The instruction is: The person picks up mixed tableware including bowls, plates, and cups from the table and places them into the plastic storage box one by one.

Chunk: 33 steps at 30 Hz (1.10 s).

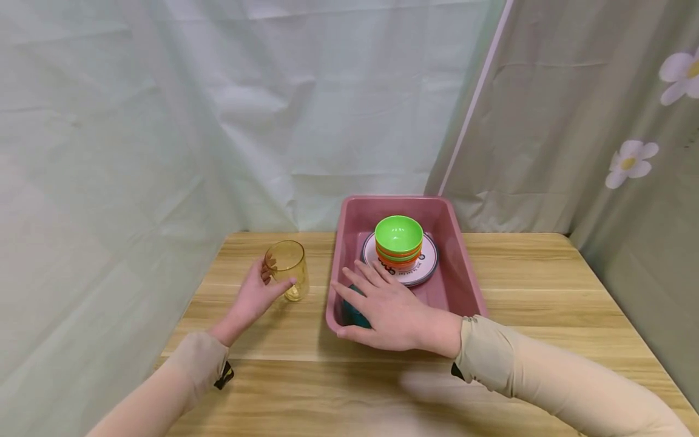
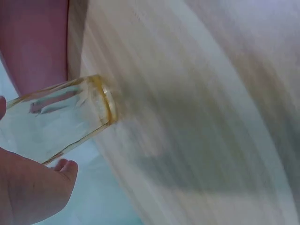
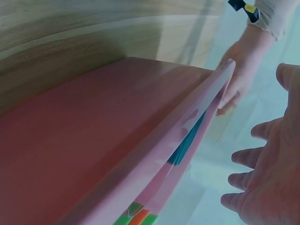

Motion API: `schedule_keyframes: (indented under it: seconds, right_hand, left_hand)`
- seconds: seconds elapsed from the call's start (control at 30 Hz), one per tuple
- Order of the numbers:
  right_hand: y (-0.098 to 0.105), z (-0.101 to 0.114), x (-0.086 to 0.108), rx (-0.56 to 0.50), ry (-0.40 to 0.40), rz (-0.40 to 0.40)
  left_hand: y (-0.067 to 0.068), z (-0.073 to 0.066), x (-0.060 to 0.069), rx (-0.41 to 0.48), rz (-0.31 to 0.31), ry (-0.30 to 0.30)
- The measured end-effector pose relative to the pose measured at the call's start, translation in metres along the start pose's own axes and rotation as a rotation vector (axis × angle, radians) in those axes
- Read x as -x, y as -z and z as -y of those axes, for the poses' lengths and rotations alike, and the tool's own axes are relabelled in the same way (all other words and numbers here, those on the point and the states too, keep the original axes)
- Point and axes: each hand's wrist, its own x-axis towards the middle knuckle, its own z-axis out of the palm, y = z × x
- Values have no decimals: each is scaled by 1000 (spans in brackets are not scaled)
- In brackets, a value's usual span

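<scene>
Fingers and thumb of my left hand [image 1: 256, 295] are round a transparent yellow drinking glass [image 1: 297, 274], left of the pink tub. The glass is upright in the head view; its thick base [image 2: 104, 99] is close to the tabletop, and whether it touches cannot be told. My right hand [image 1: 389, 309] is over the tub's near left corner, fingers spread and holding nothing. In the right wrist view these fingers [image 3: 248, 157] are apart from the tub's rim. Beneath them lies a teal thing [image 1: 357, 315], mostly hidden in the head view.
The pink plastic tub [image 1: 468, 267] stands on a wooden table [image 1: 524, 273]. Inside it, a stack of green and orange bowls [image 1: 398, 235] sits on white plates [image 1: 429, 261] with a dark rim. Pale curtains [image 1: 327, 121] hang behind and beside the table.
</scene>
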Motion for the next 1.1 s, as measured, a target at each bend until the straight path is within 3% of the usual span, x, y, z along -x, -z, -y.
schedule_keyframes:
  seconds: [0.33,0.77,1.1]
  right_hand:
    - [-1,-3,5,-17,-15,-1]
    - [-4,-7,9,-28,-28,13]
    - [2,-10,14,-65,-42,2]
  left_hand:
    - [-19,25,-3,36,22,99]
    - [-30,32,-6,-13,-8,92]
    - [-24,28,-3,-4,-32,87]
